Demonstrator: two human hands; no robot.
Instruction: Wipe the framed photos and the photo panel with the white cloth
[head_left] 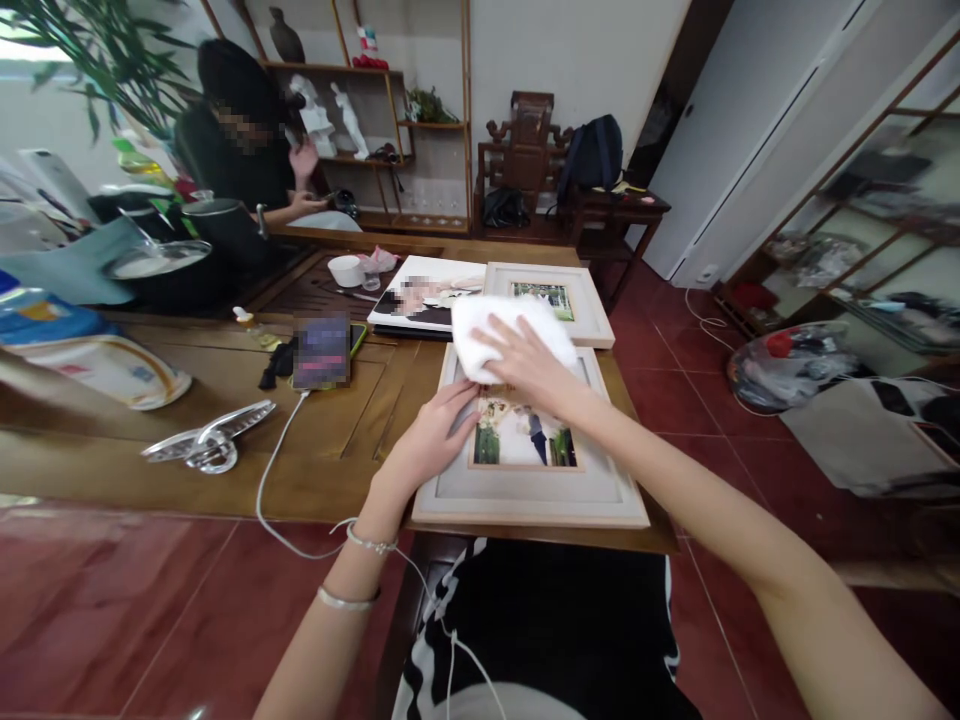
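A pale picture frame (525, 495) holding a photo lies flat at the near edge of the wooden table (225, 480). My right hand (525, 365) lies flat on a white folded cloth (472, 330) and presses it onto the frame's top part. My left hand (435, 435) rests on the frame's left border, fingers stretched along it. A second, smaller pale frame (592, 315) lies just beyond, partly under the cloth. A large unframed photo print (427, 290) lies to its left.
A phone on a white cable (322, 352), a silver metal ornament (206, 440), a white cup (345, 270) and dark pots (217, 225) stand on the table's left. Another person (240, 140) sits at the far side. Shelves, a carved chair and a backpack (592, 155) are behind.
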